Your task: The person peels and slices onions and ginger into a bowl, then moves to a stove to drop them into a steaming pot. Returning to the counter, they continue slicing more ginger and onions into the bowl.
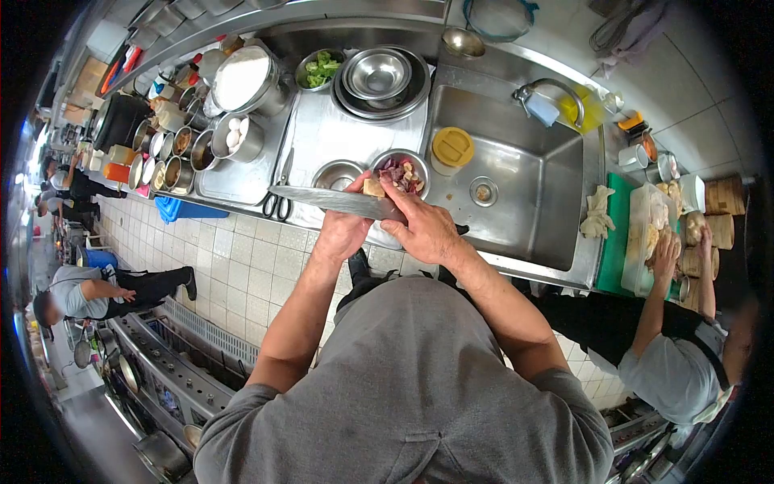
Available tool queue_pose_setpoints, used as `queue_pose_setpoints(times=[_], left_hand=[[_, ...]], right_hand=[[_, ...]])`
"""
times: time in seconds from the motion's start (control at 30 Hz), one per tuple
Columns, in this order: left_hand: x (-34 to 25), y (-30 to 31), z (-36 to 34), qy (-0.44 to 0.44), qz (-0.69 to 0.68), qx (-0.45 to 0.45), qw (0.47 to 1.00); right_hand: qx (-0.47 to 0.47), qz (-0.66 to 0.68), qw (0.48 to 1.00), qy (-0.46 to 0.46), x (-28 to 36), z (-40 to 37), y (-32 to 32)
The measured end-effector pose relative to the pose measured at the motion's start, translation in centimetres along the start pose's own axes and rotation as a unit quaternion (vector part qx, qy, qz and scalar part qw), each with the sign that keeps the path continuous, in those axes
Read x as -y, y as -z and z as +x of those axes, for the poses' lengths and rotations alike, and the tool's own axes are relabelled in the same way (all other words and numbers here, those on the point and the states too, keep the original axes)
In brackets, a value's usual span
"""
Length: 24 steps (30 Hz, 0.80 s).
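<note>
My right hand [427,227] is closed around a broad kitchen knife [334,200], whose handle is mostly hidden. The blade points left, across the fingers of my left hand [347,231]. A small tan, ginger-like chunk [373,187] is pinched by my left hand at the blade's upper edge, close to my right fingertips. Just beyond my hands stands a metal bowl [427,184] with purple, shallot-like pieces [395,169] and pale cloves. Left of it is a second metal bowl [334,171], partly covered by my left hand and the blade.
A sink [532,185] with a yellow-lidded container [452,148] lies to the right. Stacked bowls [377,74] and a bowl of greens [321,69] stand behind. Scissors [278,202] and a pot of eggs [250,145] are left. A co-worker [669,363] works at far right.
</note>
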State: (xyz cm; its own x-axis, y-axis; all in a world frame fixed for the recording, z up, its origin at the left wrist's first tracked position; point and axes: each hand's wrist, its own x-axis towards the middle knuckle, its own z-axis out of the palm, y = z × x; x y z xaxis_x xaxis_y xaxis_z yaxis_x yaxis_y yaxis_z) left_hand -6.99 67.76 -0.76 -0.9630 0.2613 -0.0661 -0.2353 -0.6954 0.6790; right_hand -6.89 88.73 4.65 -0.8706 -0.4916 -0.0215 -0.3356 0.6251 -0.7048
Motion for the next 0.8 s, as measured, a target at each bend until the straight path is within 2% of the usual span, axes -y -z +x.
queue_pose_setpoints(times=[0.1,0.17,0.23,0.27,0.33,0.4,0.63,0.8], left_hand=[[-0.2,0.0,-0.1,0.012,-0.002,0.032,0.999],[0.1,-0.2,-0.5,0.050,0.028,0.034,0.998],[0.3,-0.6,-0.3,0.048,0.022,0.047,0.998],[0.5,-0.5,0.0,0.037,0.003,0.016,0.999],[0.6,-0.7,0.4,0.026,-0.018,-0.016,0.999],[0.1,-0.7,1.0,-0.018,-0.005,-0.005,1.000],[-0.2,-0.3,0.9,-0.003,-0.040,0.009,0.999],[0.0,-0.3,1.2,-0.011,-0.006,0.027,1.000]], right_hand=[[-0.024,0.025,0.999,0.018,-0.5,0.1,-0.2],[0.021,0.102,0.994,-0.044,-0.9,0.5,0.1],[-0.004,0.100,0.995,-0.015,-0.9,0.4,0.5],[-0.030,0.097,0.995,0.013,-0.7,0.4,0.6],[-0.017,0.083,0.996,0.000,-0.1,0.1,0.9],[-0.005,0.069,0.998,-0.012,0.2,0.1,0.9],[-0.009,0.037,0.999,-0.006,0.1,0.2,1.1],[-0.022,0.029,0.999,0.010,0.2,-0.1,1.0]])
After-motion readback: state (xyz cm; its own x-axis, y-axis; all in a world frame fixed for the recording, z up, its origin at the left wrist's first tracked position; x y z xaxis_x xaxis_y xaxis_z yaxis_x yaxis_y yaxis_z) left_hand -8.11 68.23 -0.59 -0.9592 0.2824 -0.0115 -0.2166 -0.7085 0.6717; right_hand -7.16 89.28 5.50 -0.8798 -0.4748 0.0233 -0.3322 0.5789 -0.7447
